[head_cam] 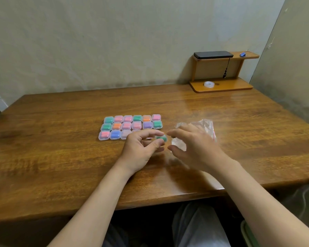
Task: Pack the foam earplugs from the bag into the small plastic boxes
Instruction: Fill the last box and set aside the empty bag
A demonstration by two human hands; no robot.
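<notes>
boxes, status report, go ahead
Left hand pinches green-plug box. Right hand open beside it, above bag. Filled boxes in rows behind; nothing in the way.

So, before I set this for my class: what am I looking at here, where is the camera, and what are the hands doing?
There is no machine here. These are a person's two bare hands, filmed by one wide-angle camera worn on the head and looking down. On the wooden table lie rows of small clear plastic boxes holding coloured foam earplugs. The left hand pinches one more box, with green earplugs inside, between thumb and forefinger. The right hand hovers with loosely spread fingers over a clear plastic bag; it is blurred and seems to hold nothing. At the back stands a small wooden shelf with a tape roll.
</notes>
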